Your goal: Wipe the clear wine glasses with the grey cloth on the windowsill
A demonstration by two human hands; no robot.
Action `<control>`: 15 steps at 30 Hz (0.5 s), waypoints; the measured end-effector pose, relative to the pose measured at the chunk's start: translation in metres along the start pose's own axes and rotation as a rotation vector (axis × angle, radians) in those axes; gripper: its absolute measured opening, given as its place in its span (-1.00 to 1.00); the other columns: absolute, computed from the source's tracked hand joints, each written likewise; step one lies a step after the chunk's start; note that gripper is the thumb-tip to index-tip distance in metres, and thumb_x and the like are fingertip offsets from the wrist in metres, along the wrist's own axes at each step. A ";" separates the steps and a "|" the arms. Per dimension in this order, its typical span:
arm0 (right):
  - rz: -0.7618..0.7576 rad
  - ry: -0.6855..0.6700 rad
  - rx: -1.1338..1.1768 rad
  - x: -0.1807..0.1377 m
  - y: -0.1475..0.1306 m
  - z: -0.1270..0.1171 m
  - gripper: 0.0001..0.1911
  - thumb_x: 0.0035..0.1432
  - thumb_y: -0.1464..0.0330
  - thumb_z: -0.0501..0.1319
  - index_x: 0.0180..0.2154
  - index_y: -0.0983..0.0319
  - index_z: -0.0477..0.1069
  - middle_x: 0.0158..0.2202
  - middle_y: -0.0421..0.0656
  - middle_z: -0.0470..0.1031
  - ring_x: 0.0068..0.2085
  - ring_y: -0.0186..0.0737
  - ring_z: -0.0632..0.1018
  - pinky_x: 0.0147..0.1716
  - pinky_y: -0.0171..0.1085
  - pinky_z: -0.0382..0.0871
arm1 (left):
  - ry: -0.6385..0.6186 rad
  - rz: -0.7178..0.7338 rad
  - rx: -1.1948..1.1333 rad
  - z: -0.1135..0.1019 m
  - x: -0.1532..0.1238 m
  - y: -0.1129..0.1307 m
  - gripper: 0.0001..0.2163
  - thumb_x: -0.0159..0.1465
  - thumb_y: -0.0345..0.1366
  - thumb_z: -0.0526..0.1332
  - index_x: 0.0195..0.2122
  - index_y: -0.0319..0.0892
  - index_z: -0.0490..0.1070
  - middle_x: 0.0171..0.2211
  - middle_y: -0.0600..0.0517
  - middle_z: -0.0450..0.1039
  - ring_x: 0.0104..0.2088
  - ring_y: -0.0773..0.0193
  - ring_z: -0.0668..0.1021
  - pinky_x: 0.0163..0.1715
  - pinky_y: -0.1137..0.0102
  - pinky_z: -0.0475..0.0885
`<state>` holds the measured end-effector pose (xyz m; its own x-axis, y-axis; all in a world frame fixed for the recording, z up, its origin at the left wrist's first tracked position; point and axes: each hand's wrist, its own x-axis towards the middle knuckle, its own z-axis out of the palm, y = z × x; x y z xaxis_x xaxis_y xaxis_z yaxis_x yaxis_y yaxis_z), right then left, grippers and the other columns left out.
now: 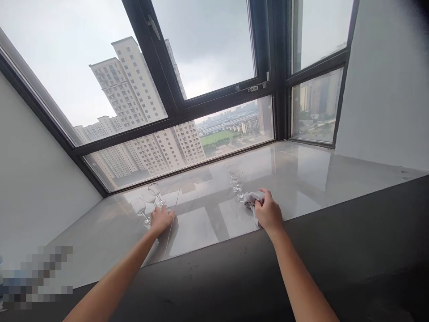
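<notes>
Several clear stemmed wine glasses stand on the glossy grey window sill (pixel 197 223) in two groups. My left hand (pixel 162 220) is at the left group, its fingers curled low around the stem or foot of one wine glass (pixel 148 196); the fingers hide that part. Beside it stand another wine glass (pixel 138 206), nearer the left, and one behind (pixel 154 190). My right hand (pixel 270 212) is closed on a crumpled light grey cloth (pixel 252 200) resting on the sill. Just left of the cloth is an upright wine glass (pixel 238 181), with more glasses behind it.
A dark-framed window (pixel 187 112) rises behind the sill, with a handle (pixel 154 27) on one pane. White walls (pixel 385 89) close both sides. The sill's front edge drops to a dark grey face (pixel 234 277). A blurred patch (pixel 36 277) lies at lower left.
</notes>
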<state>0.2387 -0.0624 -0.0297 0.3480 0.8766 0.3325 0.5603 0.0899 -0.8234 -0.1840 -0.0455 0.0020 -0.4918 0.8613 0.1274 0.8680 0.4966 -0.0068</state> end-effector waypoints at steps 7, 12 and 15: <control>-0.009 0.020 -0.015 0.001 0.002 0.004 -0.53 0.20 0.40 0.09 0.15 0.23 0.29 -0.17 -0.02 0.55 -0.19 -0.08 0.53 -0.31 -0.28 0.24 | 0.058 0.635 -0.462 -0.009 -0.051 0.088 -0.64 0.34 -0.17 0.00 0.09 -0.15 0.35 0.16 -0.13 0.33 0.20 0.07 0.35 0.20 0.17 0.25; -0.023 0.058 0.004 0.001 0.003 0.004 -0.53 0.16 0.43 0.10 0.13 0.24 0.31 -0.23 -0.05 0.55 -0.20 -0.09 0.53 -0.29 -0.28 0.26 | 0.018 0.975 -0.576 -0.013 -0.087 0.177 -0.72 0.32 -0.27 0.06 0.02 -0.08 0.41 0.21 -0.11 0.27 0.23 0.07 0.33 0.21 0.13 0.27; -0.010 0.080 0.013 0.001 0.002 0.004 -0.52 0.14 0.45 0.10 0.12 0.25 0.31 -0.23 -0.05 0.55 -0.20 -0.09 0.53 -0.27 -0.28 0.27 | -0.003 0.999 -0.597 -0.009 -0.093 0.212 -0.70 0.27 -0.41 0.06 -0.03 -0.10 0.45 0.22 -0.12 0.24 0.25 0.06 0.31 0.24 0.11 0.23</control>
<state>0.2376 -0.0590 -0.0330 0.4013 0.8351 0.3763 0.5547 0.1054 -0.8254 0.0464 -0.0217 -0.0023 0.4299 0.8416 0.3270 0.7638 -0.5321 0.3654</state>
